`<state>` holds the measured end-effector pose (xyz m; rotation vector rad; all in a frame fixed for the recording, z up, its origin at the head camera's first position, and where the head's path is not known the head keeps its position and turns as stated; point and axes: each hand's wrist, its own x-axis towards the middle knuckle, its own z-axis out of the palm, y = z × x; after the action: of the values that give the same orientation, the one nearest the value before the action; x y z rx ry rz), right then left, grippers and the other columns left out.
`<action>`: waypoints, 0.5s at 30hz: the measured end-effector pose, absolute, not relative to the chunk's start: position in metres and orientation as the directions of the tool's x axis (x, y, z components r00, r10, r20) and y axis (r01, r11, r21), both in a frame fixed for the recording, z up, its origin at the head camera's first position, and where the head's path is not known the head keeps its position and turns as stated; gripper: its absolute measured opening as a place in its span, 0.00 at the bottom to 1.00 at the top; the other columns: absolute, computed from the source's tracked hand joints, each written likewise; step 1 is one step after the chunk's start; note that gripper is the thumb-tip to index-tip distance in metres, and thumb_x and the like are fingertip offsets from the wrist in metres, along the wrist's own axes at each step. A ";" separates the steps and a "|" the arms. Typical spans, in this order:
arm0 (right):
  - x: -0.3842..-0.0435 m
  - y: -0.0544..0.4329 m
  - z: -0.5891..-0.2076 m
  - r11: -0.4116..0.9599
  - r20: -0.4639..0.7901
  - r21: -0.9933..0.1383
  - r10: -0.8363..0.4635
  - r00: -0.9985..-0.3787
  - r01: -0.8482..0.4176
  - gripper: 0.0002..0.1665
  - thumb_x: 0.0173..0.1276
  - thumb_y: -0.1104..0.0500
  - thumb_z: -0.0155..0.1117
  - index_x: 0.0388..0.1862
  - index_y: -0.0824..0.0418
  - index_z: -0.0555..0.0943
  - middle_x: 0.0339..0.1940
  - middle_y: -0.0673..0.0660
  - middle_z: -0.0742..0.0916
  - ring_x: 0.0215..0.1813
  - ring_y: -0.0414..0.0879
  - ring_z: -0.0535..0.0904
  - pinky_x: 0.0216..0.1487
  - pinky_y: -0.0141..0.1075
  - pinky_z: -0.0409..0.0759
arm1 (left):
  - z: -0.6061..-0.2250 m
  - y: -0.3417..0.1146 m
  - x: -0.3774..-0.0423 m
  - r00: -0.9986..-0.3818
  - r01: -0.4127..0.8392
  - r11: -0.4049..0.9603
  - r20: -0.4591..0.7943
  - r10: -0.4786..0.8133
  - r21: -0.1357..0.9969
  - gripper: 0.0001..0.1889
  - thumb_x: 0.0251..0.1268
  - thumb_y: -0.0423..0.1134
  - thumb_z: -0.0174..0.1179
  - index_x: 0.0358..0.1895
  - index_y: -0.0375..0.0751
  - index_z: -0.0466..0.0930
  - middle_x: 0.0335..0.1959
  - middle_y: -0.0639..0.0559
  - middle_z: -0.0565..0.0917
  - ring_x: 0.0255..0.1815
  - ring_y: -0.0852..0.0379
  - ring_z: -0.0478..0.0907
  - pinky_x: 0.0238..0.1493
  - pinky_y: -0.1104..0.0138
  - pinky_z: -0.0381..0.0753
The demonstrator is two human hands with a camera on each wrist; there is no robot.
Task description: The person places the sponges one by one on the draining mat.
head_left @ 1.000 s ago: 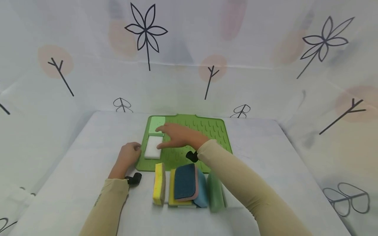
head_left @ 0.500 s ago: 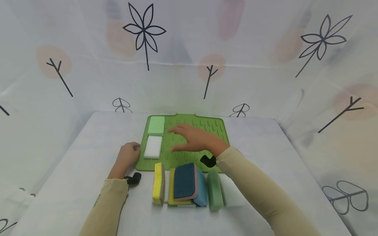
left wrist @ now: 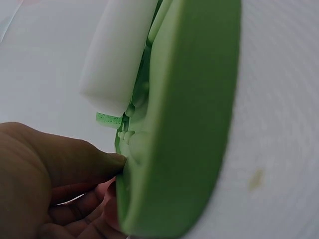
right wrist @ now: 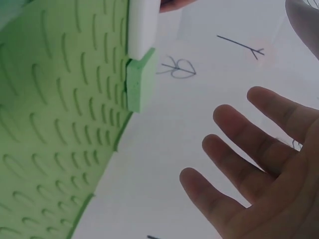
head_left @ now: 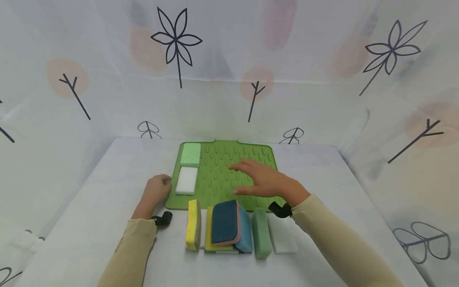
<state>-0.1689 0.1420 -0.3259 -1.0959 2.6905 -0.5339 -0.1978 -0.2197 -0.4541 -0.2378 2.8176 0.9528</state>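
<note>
Left hand [head_left: 157, 189] pinched that ridged green rectangular rubbery mat [head_left: 216, 175], below the right hand [head_left: 268, 181] with fingers wide apart

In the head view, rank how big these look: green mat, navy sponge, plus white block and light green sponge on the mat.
1. Green mat
2. Navy sponge
3. White block and light green sponge: too alike to rank

On the mat [head_left: 215, 175], at left, a sponge [head_left: 191, 154] lies behind a block [head_left: 187, 180], with more sponges [head_left: 224, 222] before the mat.
</note>
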 end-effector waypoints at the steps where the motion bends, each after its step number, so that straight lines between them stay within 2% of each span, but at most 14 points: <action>1: -0.167 0.146 -0.328 0.663 -0.033 -0.397 -0.702 -0.712 -0.635 0.42 0.63 0.33 0.60 0.73 0.44 0.64 0.66 0.49 0.73 0.66 0.47 0.70 0.65 0.50 0.71 | -0.454 -0.220 -0.198 -0.975 -0.199 0.786 -0.199 -0.098 0.586 0.22 0.65 0.35 0.45 0.60 0.31 0.75 0.54 0.35 0.80 0.49 0.45 0.77 0.49 0.53 0.78; 15: -0.144 0.188 -0.343 0.672 0.010 -0.407 -0.674 -0.739 -0.619 0.42 0.62 0.33 0.61 0.72 0.44 0.65 0.70 0.50 0.71 0.70 0.51 0.69 0.65 0.53 0.72 | -0.452 -0.217 -0.196 -0.979 -0.187 0.791 -0.176 -0.103 0.582 0.23 0.65 0.35 0.44 0.60 0.32 0.75 0.54 0.35 0.80 0.49 0.45 0.77 0.49 0.54 0.78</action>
<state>-0.1445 0.1879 -0.3432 -1.0662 2.7416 -0.5890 -0.1955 -0.2171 -0.4521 -0.2313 2.8445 0.9461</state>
